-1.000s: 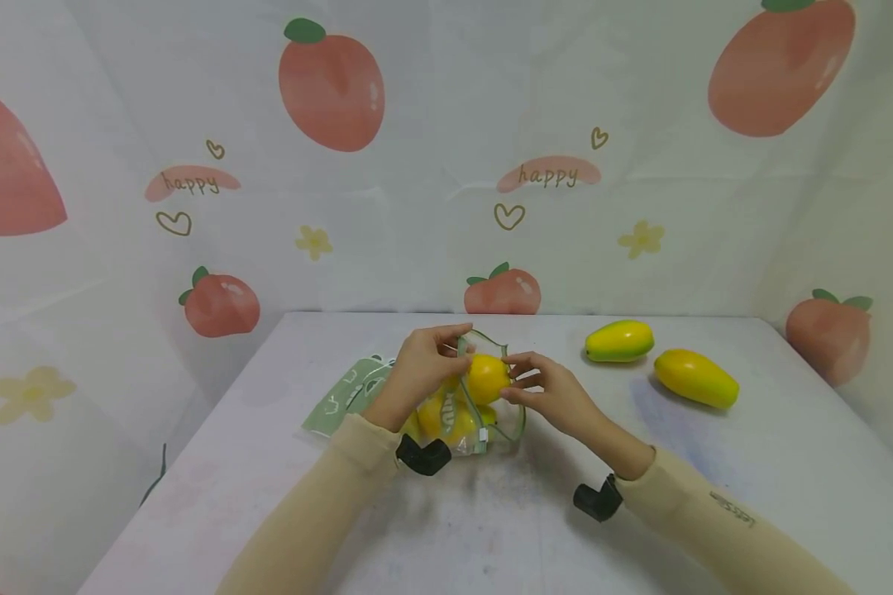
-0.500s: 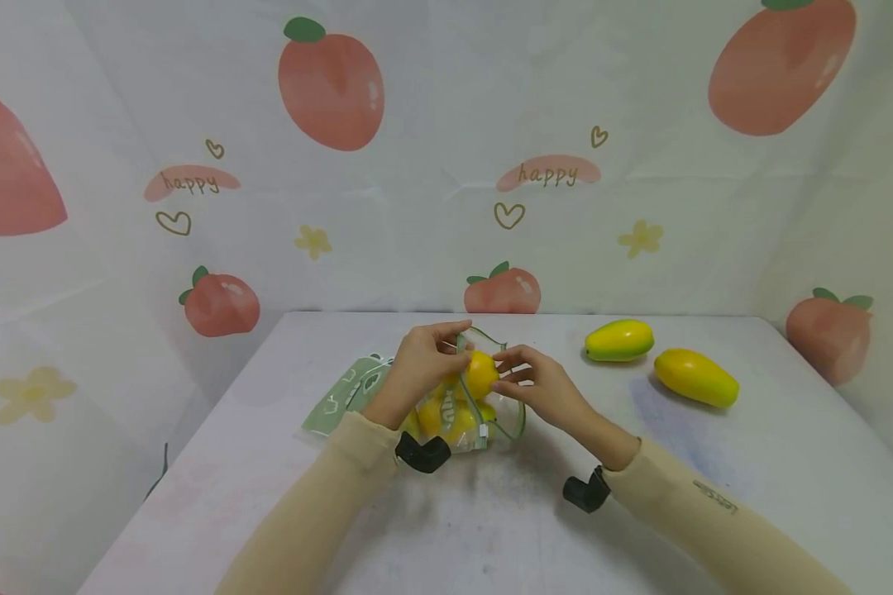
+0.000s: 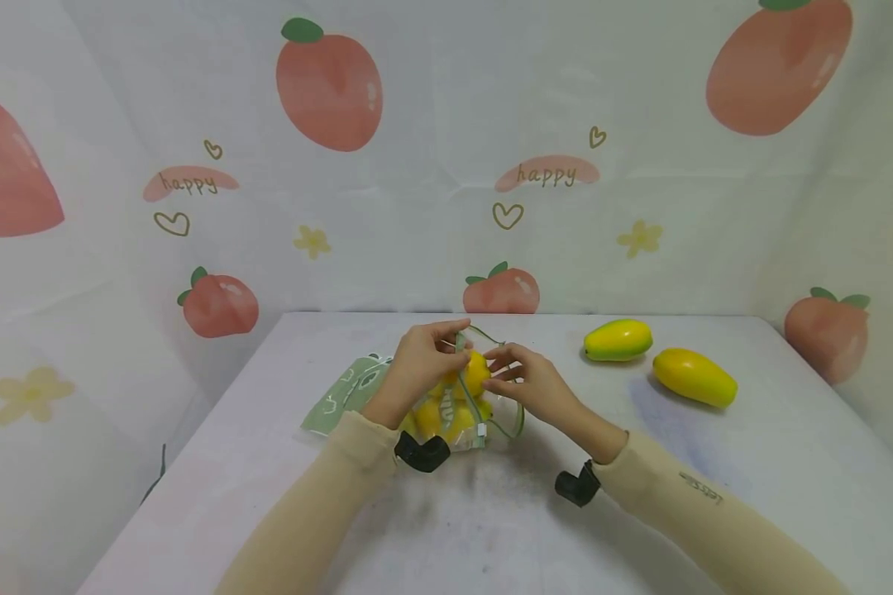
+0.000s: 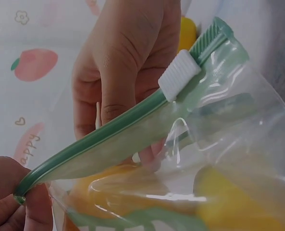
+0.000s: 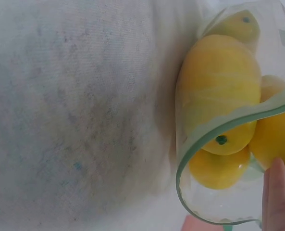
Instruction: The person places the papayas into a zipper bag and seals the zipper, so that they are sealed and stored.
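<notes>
Leftmost on the white table (image 3: pixel 484 529) I see a flat green packet (image 3: pixel 346 395). Next to it, the left hand (image 3: pixel 422 364) pinches the rim of a clear bag (image 4: pixel 84 143) with several yellow fruits (image 5: pixel 219 77) inside. In the bag's mouth, a round fruit (image 3: pixel 476 374) sits between the fingertips of the right hand (image 3: pixel 532 382), which grips it. Farther right, I watch two yellow-green papayas (image 3: pixel 694 378) lying near each other.
</notes>
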The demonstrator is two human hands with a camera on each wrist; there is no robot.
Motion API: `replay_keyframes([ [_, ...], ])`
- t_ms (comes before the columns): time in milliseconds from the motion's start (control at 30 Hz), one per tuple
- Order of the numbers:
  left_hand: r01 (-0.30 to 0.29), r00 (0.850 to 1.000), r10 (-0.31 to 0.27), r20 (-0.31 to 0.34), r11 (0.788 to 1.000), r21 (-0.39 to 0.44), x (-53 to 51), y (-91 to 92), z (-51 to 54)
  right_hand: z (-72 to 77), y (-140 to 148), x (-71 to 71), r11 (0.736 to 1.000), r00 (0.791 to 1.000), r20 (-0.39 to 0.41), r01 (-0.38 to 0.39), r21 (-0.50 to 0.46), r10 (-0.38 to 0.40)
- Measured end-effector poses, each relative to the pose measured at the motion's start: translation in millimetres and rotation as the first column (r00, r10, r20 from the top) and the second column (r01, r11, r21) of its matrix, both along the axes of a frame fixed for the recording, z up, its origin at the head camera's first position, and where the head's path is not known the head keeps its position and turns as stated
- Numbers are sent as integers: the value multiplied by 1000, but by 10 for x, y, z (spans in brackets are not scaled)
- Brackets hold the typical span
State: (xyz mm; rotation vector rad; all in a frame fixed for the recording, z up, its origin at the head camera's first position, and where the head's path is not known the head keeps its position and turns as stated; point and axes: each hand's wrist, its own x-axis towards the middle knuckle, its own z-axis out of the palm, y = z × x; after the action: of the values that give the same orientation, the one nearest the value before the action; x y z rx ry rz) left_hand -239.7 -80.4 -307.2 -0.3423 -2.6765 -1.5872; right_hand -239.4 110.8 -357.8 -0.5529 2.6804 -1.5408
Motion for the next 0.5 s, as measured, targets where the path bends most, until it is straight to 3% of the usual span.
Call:
replay_keyframes([
  [500,-9,1000,8,11,1000,3,-13,-19,5,25,-66,-62,997,1000,6,-24,68,24],
])
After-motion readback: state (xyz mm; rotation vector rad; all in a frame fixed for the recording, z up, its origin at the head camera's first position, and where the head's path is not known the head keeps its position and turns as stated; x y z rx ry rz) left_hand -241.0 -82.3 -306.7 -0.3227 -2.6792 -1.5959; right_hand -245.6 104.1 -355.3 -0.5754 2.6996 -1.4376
